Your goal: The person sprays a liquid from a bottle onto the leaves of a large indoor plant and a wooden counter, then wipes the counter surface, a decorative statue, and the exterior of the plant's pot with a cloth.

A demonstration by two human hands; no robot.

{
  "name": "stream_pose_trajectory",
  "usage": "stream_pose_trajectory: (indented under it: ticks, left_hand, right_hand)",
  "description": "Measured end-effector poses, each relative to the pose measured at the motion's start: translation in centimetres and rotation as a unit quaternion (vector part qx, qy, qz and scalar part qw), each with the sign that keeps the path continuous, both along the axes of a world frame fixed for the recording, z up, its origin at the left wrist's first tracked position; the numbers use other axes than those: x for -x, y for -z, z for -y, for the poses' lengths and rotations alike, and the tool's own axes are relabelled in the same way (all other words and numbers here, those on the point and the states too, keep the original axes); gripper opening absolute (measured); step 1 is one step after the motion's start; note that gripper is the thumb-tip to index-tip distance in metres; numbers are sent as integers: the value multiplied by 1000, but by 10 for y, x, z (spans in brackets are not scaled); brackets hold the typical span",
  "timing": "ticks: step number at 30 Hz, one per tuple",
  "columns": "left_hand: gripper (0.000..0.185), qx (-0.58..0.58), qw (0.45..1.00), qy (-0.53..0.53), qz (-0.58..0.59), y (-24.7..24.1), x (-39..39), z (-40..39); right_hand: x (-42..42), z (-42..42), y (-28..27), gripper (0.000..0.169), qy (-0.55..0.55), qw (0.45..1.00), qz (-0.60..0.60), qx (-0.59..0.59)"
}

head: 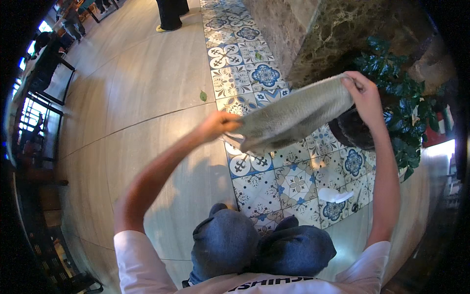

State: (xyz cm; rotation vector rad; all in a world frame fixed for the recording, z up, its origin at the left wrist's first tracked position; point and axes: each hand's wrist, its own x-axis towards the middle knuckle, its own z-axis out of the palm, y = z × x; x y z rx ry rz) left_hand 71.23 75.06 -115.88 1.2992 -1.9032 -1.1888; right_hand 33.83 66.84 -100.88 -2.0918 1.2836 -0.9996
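A grey-green cloth [293, 114] is stretched between my two hands, above the patterned floor tiles. My left hand [224, 125], slightly blurred, grips its lower left end. At the upper right end, my right hand [361, 90] pinches a corner between thumb and fingers. The cloth hangs in folds and hides part of the tiles and of a dark round pot [352, 128]. Below my right forearm's left side, a crumpled white item [334, 195] lies on the tiles, with what looks like scissors [355, 207] beside it.
A leafy potted plant [400, 110] stands at the right by a brown marble block [330, 36]. Loose green leaves [203, 96] lie on the floor. My bent knees [227, 242] are below. Another person's legs [169, 16] are at the top; tables and chairs line the left.
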Motion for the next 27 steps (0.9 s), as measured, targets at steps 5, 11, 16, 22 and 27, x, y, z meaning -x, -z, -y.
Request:
stream_pose_trajectory:
  ticks: [5,11,16,22,27]
  left_hand:
    - [27,159,983,-83,-34,-118,-78,81]
    - [19,346,922,-158,72,-298,-97,118]
    - [22,327,917,-229,-10,-342,-86,92]
    - [26,364,898,-235,-69,-346,-74,63]
    - [25,352,911,-203,70,-250,-73,-46]
  right_hand:
    - [3,71,-32,33,22,998,41,-37]
    - [0,145,-103,43,-30,980,80,182]
    - [-49,114,-158,27,47,969,111,216]
    - [-23,83,-156,39,48,960,122,248]
    - [-5,-28,-59,33,115,984,74,118]
